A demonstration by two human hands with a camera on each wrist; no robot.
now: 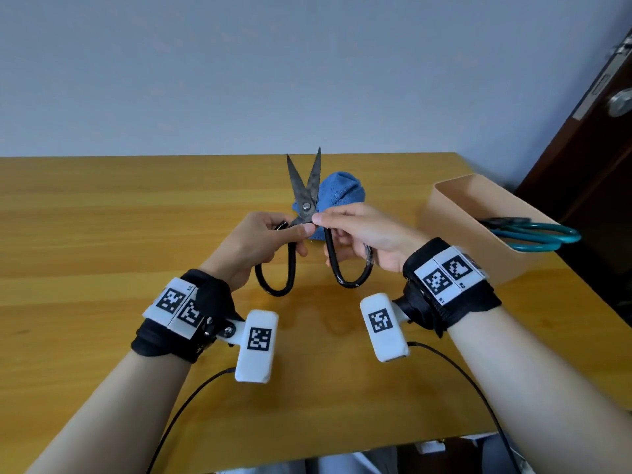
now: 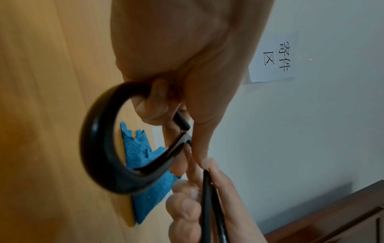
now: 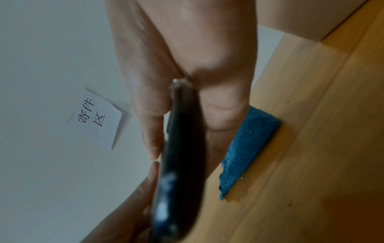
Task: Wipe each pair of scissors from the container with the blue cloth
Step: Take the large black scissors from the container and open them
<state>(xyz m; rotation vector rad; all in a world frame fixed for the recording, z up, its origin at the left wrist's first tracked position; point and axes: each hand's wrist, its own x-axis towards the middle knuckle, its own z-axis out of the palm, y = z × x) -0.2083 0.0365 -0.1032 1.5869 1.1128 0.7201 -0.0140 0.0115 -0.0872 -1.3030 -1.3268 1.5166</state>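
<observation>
— Holding the black scissors (image 1: pixel 305 213) above the bench (image 1: pixel 102 234), the left hand (image 1: pixel 260 244) and the right hand (image 1: pixel 362 234) each curl their fingers (image 1: pixel 301 230) round one handle loop and pinch beside the pivot; the blades stand parted, tips toward twelve o'clock.

— So which step is that?

— Likely readying this pair for wiping. The blue cloth (image 1: pixel 342 193) lies bunched on the bench just beyond the hands, touched by neither.

— And the next move?

— One hand probably has to let go, take the cloth and run it along the blades while the other steadies the handles. Farther off at two o'clock, the container (image 1: pixel 478 206) holds teal-handled scissors (image 1: pixel 533 234), seemingly awaiting their turn.
</observation>
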